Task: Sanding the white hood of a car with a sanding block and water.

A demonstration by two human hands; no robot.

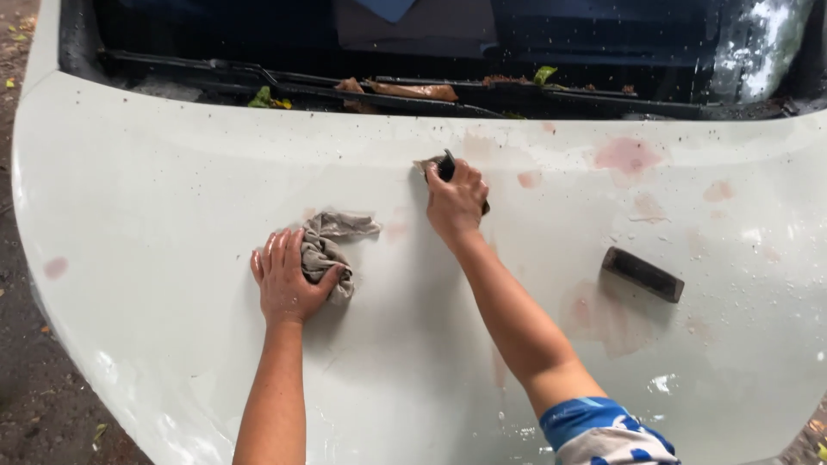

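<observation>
Hands are working on a pale car bonnet (172, 172) that is lying wet and spotted with reddish stains (627, 155). The left hand (287, 277) is pressing flat on a crumpled grey cloth (332, 245), with the fingers spread and the thumb hooking around its lower edge. The right hand (455, 198) is closing its fingers around a small dark scraper-like tool (445, 164), holding its tip against the paint near the upper edge of the bonnet. Another dark flat piece (642, 274) is lying loose to the right, well apart from both hands. Dead leaves (413, 89) are sitting under the wipers (603, 102). I am judging that the hard tool could be scratching the paint if grit is staying under it, and that the loose piece could be sliding off the wet, sloping surface.
</observation>
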